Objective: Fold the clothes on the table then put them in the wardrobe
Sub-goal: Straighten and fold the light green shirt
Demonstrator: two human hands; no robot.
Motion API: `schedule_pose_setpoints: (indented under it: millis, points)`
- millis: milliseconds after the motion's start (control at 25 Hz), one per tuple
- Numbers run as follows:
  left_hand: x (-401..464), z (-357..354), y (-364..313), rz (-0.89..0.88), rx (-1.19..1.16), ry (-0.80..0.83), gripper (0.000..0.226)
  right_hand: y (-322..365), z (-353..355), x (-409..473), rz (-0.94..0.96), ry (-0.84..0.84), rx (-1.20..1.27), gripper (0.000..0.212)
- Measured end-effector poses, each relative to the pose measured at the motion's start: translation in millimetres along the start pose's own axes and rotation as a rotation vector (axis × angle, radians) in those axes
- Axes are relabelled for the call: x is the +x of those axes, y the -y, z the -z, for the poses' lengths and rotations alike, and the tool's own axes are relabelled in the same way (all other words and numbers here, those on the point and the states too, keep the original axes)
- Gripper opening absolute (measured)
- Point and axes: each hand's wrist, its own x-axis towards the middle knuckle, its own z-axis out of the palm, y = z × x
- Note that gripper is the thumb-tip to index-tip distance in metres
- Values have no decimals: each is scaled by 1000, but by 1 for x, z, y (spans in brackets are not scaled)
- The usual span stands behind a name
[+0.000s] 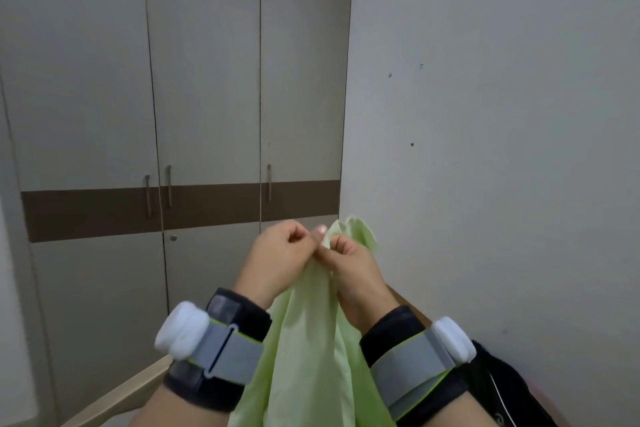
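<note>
Head view: both hands, left and right, pinch a green garment before the closed wardrobe.

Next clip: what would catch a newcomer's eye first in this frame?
The pale green garment held up at lower centre, its top edge pinched by the left hand and the right hand close together. Both wrists carry grey straps with white pods. Behind stands the closed wardrobe with a brown band, and a black garment lies at lower right.
</note>
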Motion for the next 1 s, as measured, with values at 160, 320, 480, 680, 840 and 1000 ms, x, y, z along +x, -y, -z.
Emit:
schedule_pose_setpoints:
  millis: [160,320,480,680,840,1000]
  points:
    - [-5,0,5,13,-195,24,4,4,3,-1,19,67,-14,21]
    - [0,3,10,-5,-123,-51,6,9,2,2,53,61,-202,20]
    - [3,-1,15,82,-273,-96,10,7,3,4,32,-39,-95,31]
    - [4,-3,20,208,-469,-27,6,4,10,3,-144,-75,273,45]
    - [3,-4,24,215,-461,5,7,1,11,2,-193,-98,336,41]
    - [-1,-5,24,187,-415,8,7,-2,8,-3,-141,-77,292,33]
